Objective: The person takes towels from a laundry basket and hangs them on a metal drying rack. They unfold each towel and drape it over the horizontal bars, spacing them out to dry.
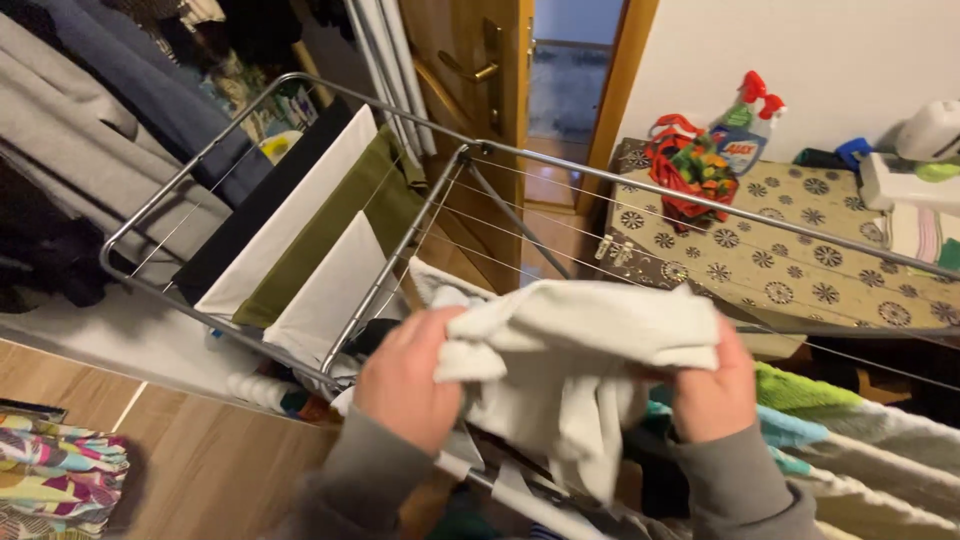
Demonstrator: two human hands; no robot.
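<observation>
Both my hands grip a white cloth bunched just above a metal drying rack. My left hand clutches its left end, fingers curled into the folds. My right hand pinches the right end, and the cloth hangs down between the two. Grey sleeves cover both my wrists. On the rack's raised left wing hang a black cloth, white cloths and an olive green one. Green and light blue items lie on the rack right of my right hand.
A patterned ironing surface stands behind the rack with a red mesh bag, a spray bottle and an iron. A wooden door is ajar at the back. Clothes hang at the left; colourful folded fabric lies on the wooden floor.
</observation>
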